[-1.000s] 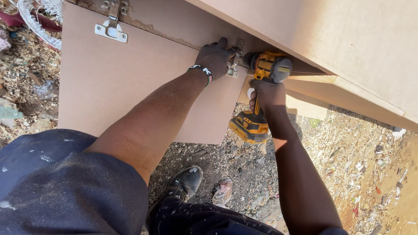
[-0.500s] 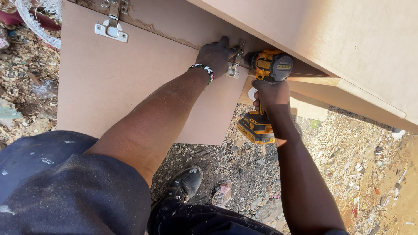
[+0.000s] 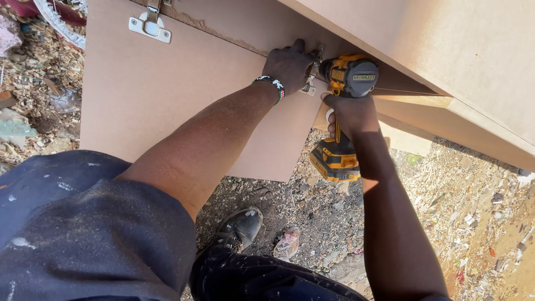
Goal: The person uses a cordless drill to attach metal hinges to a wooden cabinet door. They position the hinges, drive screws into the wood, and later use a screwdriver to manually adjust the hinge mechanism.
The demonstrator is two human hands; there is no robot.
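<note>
Left hand pins metal hinge against door panel; right hand closed around cordless drill, driving it.

The brown board looks like matt, smooth fibreboard. The hinge is shiny metal. The yellow-black drill appears hard plastic, slightly dusty.

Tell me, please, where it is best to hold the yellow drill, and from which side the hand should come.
Probably by the handle between the motor head and the battery foot, coming from below and behind. The yellow drill points left at the hinge, handle hanging down; the right hand wraps it there, while the left hand steadies the hinge.
</note>
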